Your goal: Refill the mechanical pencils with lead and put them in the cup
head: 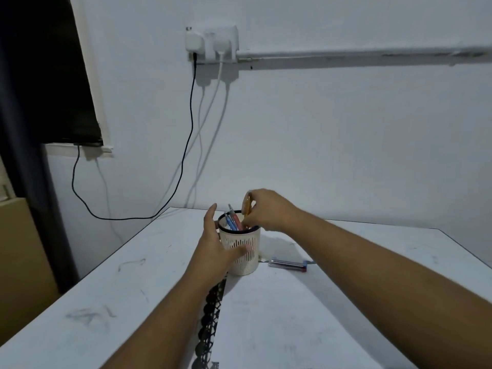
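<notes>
On the white scuffed tabletop (279, 315) stands the cream perforated plastic cup (243, 251), steadied by the left hand (217, 246), fingers curved round its near wall. Directly above its rim the right hand (266, 209) pinches an orange mechanical pencil (248, 205), long axis near upright, lower end inside (beside blue and red pencils (232, 221)). A clear lead tube (288, 265) lies just right.

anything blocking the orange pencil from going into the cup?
Nothing solid. The right hand pinches the orange pencil right above the cup mouth. The pencils already inside lean to the left side, leaving the right side free. The left hand holds the cup's wall, clear of the opening.
</notes>
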{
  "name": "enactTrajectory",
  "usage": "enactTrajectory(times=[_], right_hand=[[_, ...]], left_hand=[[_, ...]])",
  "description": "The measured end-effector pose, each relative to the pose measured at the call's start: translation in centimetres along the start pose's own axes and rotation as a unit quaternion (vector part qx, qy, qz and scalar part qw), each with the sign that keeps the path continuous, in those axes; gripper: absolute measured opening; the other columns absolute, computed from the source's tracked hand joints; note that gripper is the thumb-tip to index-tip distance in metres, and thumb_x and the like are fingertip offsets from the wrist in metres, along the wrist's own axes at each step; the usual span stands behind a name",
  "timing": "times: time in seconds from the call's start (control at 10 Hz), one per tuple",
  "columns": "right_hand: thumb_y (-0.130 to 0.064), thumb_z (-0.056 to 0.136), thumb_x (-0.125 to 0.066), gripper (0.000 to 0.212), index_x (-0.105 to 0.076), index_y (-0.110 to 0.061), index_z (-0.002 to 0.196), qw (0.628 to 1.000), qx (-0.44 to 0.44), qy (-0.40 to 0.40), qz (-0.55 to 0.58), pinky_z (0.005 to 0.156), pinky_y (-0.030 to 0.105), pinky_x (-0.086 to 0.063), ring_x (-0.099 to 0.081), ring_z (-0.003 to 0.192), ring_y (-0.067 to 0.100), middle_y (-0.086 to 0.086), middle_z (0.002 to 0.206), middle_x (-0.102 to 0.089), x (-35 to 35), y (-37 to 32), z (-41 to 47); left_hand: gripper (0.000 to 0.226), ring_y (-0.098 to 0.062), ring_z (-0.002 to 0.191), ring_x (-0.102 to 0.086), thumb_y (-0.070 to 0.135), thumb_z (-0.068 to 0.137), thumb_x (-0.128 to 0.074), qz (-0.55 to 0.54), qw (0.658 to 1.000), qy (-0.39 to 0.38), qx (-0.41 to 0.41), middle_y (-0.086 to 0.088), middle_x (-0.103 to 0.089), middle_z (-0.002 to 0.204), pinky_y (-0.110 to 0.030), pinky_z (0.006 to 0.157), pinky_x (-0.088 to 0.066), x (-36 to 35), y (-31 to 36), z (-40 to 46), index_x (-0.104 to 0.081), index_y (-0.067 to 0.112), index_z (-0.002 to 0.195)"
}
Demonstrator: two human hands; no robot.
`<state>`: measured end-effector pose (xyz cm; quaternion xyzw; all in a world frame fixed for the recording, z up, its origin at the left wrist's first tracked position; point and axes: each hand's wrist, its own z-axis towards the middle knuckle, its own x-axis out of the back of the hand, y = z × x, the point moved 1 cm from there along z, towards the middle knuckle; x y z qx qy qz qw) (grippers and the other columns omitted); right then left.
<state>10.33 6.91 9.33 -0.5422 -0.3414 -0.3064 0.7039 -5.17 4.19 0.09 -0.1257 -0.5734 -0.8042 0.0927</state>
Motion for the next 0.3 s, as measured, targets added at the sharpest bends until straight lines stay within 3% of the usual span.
enactTrajectory(times=[0.1,0.2,0.3], right_hand=[[-0.014,0.08,-0.079,0.016,-0.07,-0.017,0.092,0.999,0.002,0.002,0.035,0.041,0.018,-0.04,-0.052,0.046,0.005,-0.002,0.087,-0.068,-0.1,0.7,-0.1],[-0.026,0.086,-0.081,0.018,-0.07,-0.016,0.096,0.995,0.016,0.027,0.09,0.041,0.016,-0.039,-0.049,0.038,0.001,-0.002,0.081,-0.074,1.3,1.0,-1.1],[-0.028,0.096,-0.069,0.009,-0.069,-0.02,0.093,0.979,0.032,0.134,0.151,0.048,0.023,-0.047,-0.05,0.04,0.0,-0.005,0.089,-0.079,3.2,1.4,-2.9]], left_hand=[[0.116,0.021,0.103,-0.056,0.013,0.08,-0.088,0.001,1.0,0.002,0.004,0.041,-0.047,0.119,-0.034,0.099,-0.053,0.1,-0.3,0.2,-0.008,0.042,0.159],[0.117,0.012,0.113,-0.055,0.012,0.079,-0.088,0.011,1.0,0.005,0.006,0.037,-0.047,0.121,-0.041,0.108,-0.049,0.1,-0.5,0.4,-0.008,0.042,0.159],[0.123,-0.013,0.14,-0.043,0.02,0.074,-0.092,0.029,0.999,0.044,-0.014,0.015,-0.042,0.147,-0.043,0.118,-0.038,0.0,0.1,0.3,-0.006,0.046,0.158]])
